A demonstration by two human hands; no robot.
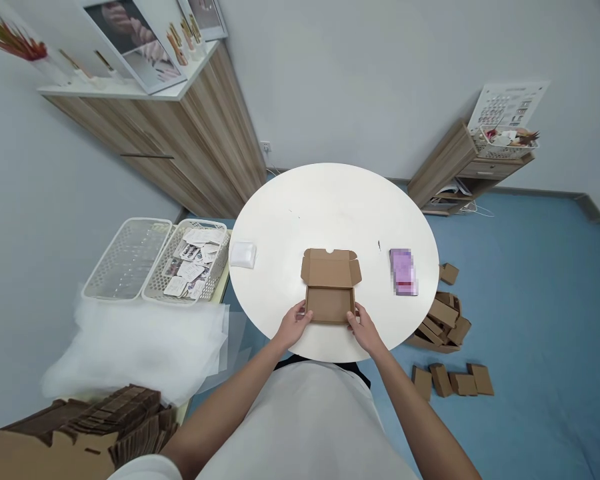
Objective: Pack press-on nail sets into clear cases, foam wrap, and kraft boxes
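- Our white shirt front [305, 427] lies nearest the camera, hiding floor below the table's near edge.
- Our left hand [294, 325] pinches the near left corner of an open, shallow brown cardboard box [330, 305], thumb at its rim.
- Our right hand [363, 328] pinches the near right corner likewise.
- We have the box on the near part of a round white table [330, 213], its lid folded open away from us, covering the tabletop beyond.
- Well left of it sits a white translucent packet [243, 255]; well right, a purple rectangular item [404, 272], blurred by pixels, with a small dark object [379, 245] near it.
- Left of our table stand two white plastic baskets, one holding printed cards [191, 270], then translucent white sheeting [140, 347] and stacked flat brown cardboard [125, 420].
- Small brown boxes [443, 320] crowd the blue floor [540, 300] at our right.
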